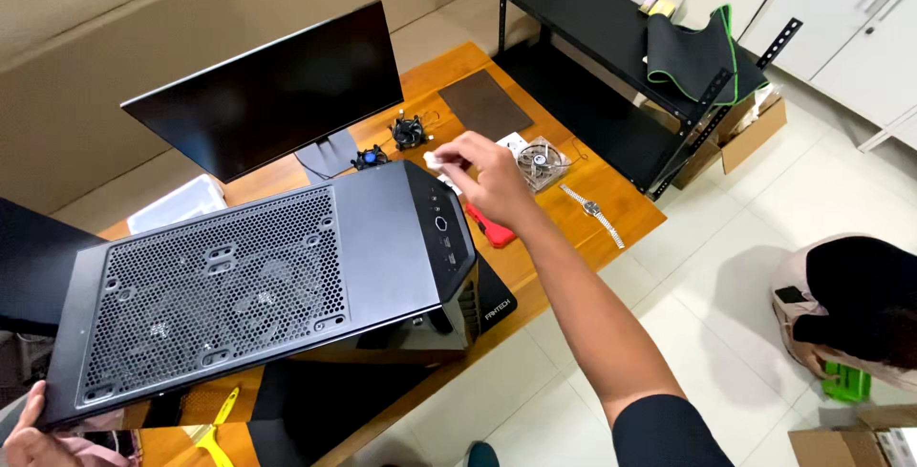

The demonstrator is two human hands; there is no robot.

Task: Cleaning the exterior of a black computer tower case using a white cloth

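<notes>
We had the black PC case [277,286] tilted over the wooden tabletop [592,190], left hand [29,434] gripping its rear bottom corner. Right hand [482,171] reached past the front panel, fingers [449,154] pinched on a small white piece [435,159]. Looked like mid-step with the case propped; the grip on it needs to hold steady

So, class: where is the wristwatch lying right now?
In the head view, the wristwatch lies flat near the wooden table's right edge, just right of the right hand and below the bagged fan.
</notes>
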